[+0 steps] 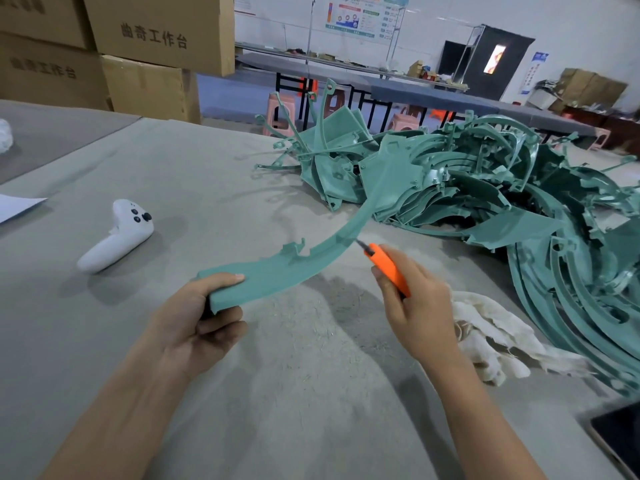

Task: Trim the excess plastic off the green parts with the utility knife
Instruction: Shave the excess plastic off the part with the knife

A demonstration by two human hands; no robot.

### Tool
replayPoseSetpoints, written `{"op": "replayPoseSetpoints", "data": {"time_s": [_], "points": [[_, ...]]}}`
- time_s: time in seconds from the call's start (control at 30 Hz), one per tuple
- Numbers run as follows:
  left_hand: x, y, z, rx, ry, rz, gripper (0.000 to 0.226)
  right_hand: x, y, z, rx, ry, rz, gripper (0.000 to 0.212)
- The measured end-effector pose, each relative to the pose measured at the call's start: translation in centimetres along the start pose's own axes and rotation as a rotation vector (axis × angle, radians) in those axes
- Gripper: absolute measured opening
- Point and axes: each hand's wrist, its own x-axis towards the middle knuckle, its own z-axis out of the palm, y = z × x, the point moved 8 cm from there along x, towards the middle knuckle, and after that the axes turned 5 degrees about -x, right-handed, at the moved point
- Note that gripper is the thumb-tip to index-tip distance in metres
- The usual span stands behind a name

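My left hand (199,318) grips the near end of a long curved green plastic part (294,263), thumb on top, holding it up above the grey table. The part arcs away to the upper right toward a big pile of green parts (485,188). My right hand (414,299) holds an orange utility knife (388,268). Its short blade tip touches the part's right edge about halfway along the curve.
A white game controller (117,235) lies on the grey felt table (173,168) to the left. A crumpled white cloth (495,337) sits by my right wrist. A dark phone (620,441) lies at the right corner. Cardboard boxes (145,46) stand at the back left.
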Motion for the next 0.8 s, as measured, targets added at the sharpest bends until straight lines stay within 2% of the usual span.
{"op": "replayPoseSetpoints", "data": {"time_s": [0.1, 0.17, 0.37, 0.47, 0.67, 0.8], "points": [[-0.1, -0.2, 0.4, -0.013, -0.020, -0.009, 0.027, 0.5, 0.9, -0.6, 0.071, 0.075, 0.121, 0.037], [-0.1, -0.4, 0.5, -0.029, -0.026, -0.016, 0.025, 0.4, 0.8, -0.4, 0.079, 0.076, 0.134, 0.037], [0.1, -0.6, 0.0, -0.096, -0.015, -0.042, 0.025, -0.9, -2.3, 2.1, 0.055, -0.087, -0.011, 0.036], [0.1, -0.4, 0.0, -0.107, -0.011, -0.036, 0.025, -1.2, -3.3, 2.4, 0.021, -0.111, -0.078, 0.036], [0.0, -0.7, 0.3, -0.079, -0.029, -0.055, 0.027, 0.8, -0.2, 0.3, 0.048, 0.044, 0.115, 0.035], [0.2, -0.7, 0.3, -0.087, -0.024, -0.052, 0.026, 0.4, -1.1, 0.6, 0.017, 0.013, 0.071, 0.033]]}}
